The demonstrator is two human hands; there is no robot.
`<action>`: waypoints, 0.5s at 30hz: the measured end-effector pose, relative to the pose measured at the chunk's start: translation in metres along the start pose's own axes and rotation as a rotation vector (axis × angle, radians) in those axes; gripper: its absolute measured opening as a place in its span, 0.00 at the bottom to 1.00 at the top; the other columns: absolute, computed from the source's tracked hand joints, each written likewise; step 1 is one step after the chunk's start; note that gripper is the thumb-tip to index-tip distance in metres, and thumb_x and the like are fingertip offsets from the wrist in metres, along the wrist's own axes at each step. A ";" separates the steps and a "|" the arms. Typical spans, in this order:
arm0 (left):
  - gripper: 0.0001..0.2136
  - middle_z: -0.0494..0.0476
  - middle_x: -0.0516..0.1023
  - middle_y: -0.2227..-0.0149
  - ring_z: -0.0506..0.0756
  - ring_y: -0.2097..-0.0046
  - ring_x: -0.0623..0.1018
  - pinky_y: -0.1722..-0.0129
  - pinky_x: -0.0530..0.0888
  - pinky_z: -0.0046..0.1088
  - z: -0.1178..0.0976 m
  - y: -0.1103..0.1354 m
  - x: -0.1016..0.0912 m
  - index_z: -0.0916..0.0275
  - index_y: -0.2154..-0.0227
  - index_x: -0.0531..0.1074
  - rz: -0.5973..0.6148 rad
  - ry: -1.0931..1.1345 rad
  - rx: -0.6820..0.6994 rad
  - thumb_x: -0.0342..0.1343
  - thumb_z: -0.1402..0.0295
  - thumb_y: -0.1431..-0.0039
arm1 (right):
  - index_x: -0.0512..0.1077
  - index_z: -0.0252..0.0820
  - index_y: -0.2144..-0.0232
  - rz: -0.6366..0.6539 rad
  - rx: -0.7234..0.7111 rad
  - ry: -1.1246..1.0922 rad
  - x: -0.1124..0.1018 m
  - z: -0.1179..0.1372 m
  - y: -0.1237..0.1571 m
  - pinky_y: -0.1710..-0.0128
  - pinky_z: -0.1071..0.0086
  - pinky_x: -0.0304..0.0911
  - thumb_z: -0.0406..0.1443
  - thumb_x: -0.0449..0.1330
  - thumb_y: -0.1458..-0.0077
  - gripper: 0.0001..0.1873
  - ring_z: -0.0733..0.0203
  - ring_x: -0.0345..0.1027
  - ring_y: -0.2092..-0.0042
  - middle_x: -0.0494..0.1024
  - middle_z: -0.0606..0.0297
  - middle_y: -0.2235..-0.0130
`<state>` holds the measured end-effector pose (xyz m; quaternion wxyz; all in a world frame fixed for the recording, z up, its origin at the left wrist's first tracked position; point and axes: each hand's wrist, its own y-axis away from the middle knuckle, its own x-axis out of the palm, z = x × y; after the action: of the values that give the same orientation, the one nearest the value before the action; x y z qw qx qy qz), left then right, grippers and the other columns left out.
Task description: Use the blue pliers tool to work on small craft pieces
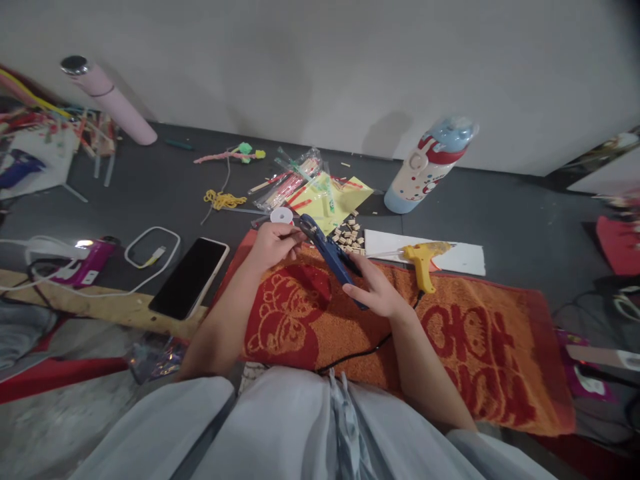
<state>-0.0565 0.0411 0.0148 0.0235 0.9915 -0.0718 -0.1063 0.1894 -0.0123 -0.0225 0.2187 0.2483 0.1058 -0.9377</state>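
My right hand (pixel 376 288) grips the blue handles of a pair of pliers (pixel 327 253), whose jaws point up and left. My left hand (pixel 273 243) is closed near the plier jaws, pinching something thin that I cannot make out. Just above the left hand lies a small white spool (pixel 281 215). Both hands hover over an orange and red towel (pixel 480 340) spread on the dark table. A yellow glue gun (pixel 423 259) rests at the towel's far edge, to the right of my right hand.
A black phone (pixel 189 277) lies left of the towel beside a white cable (pixel 150 250). Small wooden cubes (pixel 349 235), yellow paper (pixel 336 197), packets of sticks (pixel 293 180), a white strip (pixel 460 257), a spotted water bottle (pixel 430 163) and a pink tube (pixel 113 100) sit farther back.
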 end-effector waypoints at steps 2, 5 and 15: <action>0.16 0.52 0.70 0.86 0.47 0.86 0.68 0.87 0.59 0.21 0.000 0.001 -0.001 0.66 0.82 0.73 0.018 0.024 -0.017 0.64 0.56 0.55 | 0.60 0.40 0.40 0.025 -0.004 -0.024 -0.002 -0.001 0.000 0.42 0.48 0.56 0.54 0.56 0.46 0.37 0.42 0.62 0.42 0.68 0.49 0.42; 0.18 0.53 0.71 0.86 0.47 0.86 0.68 0.88 0.58 0.20 0.005 0.001 -0.002 0.67 0.81 0.74 0.058 0.070 -0.033 0.64 0.53 0.55 | 0.60 0.40 0.40 0.034 -0.013 -0.050 -0.004 -0.002 0.001 0.42 0.49 0.56 0.54 0.57 0.47 0.38 0.42 0.62 0.42 0.68 0.50 0.42; 0.25 0.50 0.69 0.87 0.45 0.88 0.67 0.90 0.58 0.18 0.007 0.002 0.000 0.67 0.78 0.72 0.182 0.263 -0.117 0.65 0.45 0.62 | 0.58 0.41 0.39 0.081 -0.026 -0.219 -0.004 -0.006 0.003 0.39 0.50 0.53 0.56 0.57 0.48 0.41 0.42 0.58 0.38 0.64 0.51 0.38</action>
<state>-0.0582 0.0393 0.0082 0.0999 0.9832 -0.1511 0.0231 0.1967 -0.0114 -0.0258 0.2697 0.1453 0.0835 -0.9482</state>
